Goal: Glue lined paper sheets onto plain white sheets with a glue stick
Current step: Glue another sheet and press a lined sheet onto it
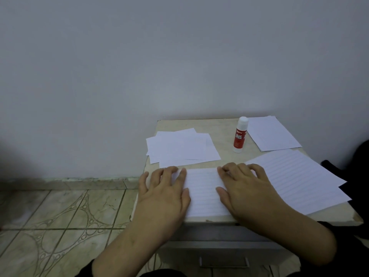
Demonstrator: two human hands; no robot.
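Nearest to the camera, both forearms come up from the bottom edge and reach to the front edge of a small table [199, 124] with a pale, marbled top. Below this edge a grey drawer front [223, 254] with a bar handle is visible.

On the front part of the table lies a lined sheet [203, 192]. The left hand [165, 192] rests flat on its left end, with the fingers spread and almost straight; it holds nothing, it only presses. The right hand [243, 192] rests flat on the right end in the same way, fingers spread, the fingertips a little bent onto the paper. Whether a plain sheet lies under this lined sheet, I cannot tell.

Just to the right, partly under the right hand, a stack of lined sheets [299, 180] lies at an angle, and its corners reach past the right edge of the table.

Further back on the left, some plain white sheets [179, 146] lie loosely one over another. Behind the right hand the glue stick [240, 134] stands upright with its white cap on, apart from both hands. Just beside it, in the back right corner, lies another white stack [273, 132].

Behind the table is a pale wall [139, 56], and to the left a tiled floor [60, 216].
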